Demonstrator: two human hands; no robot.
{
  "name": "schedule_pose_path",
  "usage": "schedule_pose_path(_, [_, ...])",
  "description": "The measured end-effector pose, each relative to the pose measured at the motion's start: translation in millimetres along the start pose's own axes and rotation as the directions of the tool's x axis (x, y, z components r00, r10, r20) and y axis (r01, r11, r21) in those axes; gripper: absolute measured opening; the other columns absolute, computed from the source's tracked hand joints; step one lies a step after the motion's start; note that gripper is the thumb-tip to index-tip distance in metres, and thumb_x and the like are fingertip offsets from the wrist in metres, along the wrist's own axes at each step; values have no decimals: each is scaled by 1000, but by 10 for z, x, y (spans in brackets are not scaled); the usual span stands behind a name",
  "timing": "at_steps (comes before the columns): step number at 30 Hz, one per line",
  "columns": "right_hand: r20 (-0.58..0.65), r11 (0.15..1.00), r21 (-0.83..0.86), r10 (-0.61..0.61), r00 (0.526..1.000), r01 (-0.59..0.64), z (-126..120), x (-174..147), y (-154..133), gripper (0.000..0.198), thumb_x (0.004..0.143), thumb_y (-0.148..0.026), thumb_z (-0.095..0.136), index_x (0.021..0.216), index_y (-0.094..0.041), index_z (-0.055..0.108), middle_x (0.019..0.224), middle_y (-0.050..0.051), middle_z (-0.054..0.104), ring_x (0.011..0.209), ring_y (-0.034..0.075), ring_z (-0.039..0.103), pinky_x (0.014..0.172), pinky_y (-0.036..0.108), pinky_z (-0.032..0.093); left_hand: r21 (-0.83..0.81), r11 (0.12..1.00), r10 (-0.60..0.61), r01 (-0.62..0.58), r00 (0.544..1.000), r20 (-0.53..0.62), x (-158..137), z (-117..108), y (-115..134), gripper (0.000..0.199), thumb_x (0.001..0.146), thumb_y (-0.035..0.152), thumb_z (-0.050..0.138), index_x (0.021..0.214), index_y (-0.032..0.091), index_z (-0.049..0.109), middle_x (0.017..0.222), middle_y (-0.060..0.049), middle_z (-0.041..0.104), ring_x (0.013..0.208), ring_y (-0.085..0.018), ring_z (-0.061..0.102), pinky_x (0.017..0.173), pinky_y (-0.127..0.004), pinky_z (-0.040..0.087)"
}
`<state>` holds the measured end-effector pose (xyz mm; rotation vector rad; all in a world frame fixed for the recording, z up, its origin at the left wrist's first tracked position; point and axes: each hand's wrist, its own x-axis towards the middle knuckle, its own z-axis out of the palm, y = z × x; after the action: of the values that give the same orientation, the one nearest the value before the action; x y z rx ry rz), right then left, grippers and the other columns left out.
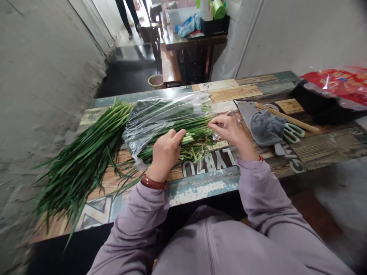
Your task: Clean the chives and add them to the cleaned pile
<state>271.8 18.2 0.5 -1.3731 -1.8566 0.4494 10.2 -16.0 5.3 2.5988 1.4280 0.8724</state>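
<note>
My left hand (pixel 165 152) is closed around a small bunch of garlic chives (pixel 187 138), its pale stem ends poking out past the thumb. To its right my right hand (pixel 228 130) pinches with thumb and fingertips by the stem ends; whatever is between them is too small to make out. Behind and under the hands, more chives (pixel 195 123) lie in and on a clear plastic bag (pixel 136 128). Loose scraps of leaf and stem (pixel 197 153) are scattered below the hands. A large heap of long green chives (pixel 88 156) spreads over the table's left end.
On the right of the patterned table (pixel 206 191) lie a grey cloth (pixel 268 128), wooden sticks (pixel 298 121), a pale green-handled tool (pixel 294 133) and a red plastic bag (pixel 341 84). A wall is close on the left. Beyond stand a bench (pixel 170 65) and a person's legs (pixel 127 17).
</note>
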Motion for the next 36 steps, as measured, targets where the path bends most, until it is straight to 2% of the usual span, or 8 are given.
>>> schedule_pose_path(4, [50,987,-157,-37,998,45,-51,-14,66,9,80,-20,68,76,-24,76,83,5,71,82,21,62,77,35,45,-130,989,-60,67,996,60,24,151,-8,33,88,15,46,118,21,60,110,-8,70,98,-21,64,84,-29,50])
schedule_pose_path(10, [57,960,-279,-12,998,27,-51,-15,91,11,73,-15,75,70,-25,74,79,3,68,81,21,58,79,36,43,-334,924,-204,188,979,-12,100,110,-5,25,93,34,49,101,18,67,98,-7,73,90,-19,66,80,-28,48])
schedule_pose_path(13, [48,988,-148,-31,998,37,-42,1,44,11,81,-17,66,73,-23,72,81,4,69,82,21,60,78,34,43,-408,889,-235,210,972,-11,111,67,10,29,96,36,47,91,18,69,87,-5,71,83,-18,65,76,-27,47])
schedule_pose_path(18, [43,988,155,-36,998,28,-17,3,-93,15,88,-28,58,83,-20,71,82,2,70,77,18,62,72,31,44,-479,841,-314,250,948,-57,83,44,22,36,99,44,43,98,19,69,77,-3,64,78,-16,60,73,-28,47])
schedule_pose_path(25, [47,974,216,-77,996,65,78,-38,-256,17,90,-30,58,82,-20,70,81,2,71,76,17,63,72,31,46,-440,898,-146,34,964,-224,88,-26,127,31,101,37,42,102,19,68,106,-9,67,101,-18,61,93,-33,48])
schedule_pose_path(29, [42,960,194,-212,976,200,176,-72,-380,16,90,-29,59,80,-21,68,81,2,71,77,17,63,73,31,46,-318,946,16,-67,987,-161,58,4,165,27,99,28,43,111,19,65,116,-11,67,111,-21,59,100,-38,45])
schedule_pose_path(32, [-1,945,177,-279,960,275,227,-93,-442,17,91,-27,58,78,-21,67,79,2,70,76,17,62,74,31,46,-225,972,59,-69,997,-52,21,61,148,23,96,22,45,110,18,63,101,-9,68,96,-21,61,88,-35,47])
schedule_pose_path(36, [-107,950,147,-262,959,276,263,-111,-487,20,92,-30,59,74,-22,64,75,1,68,74,17,60,74,32,46,-297,955,-6,20,999,48,21,97,126,18,96,22,43,88,17,59,81,-4,62,73,-16,55,68,-26,42])
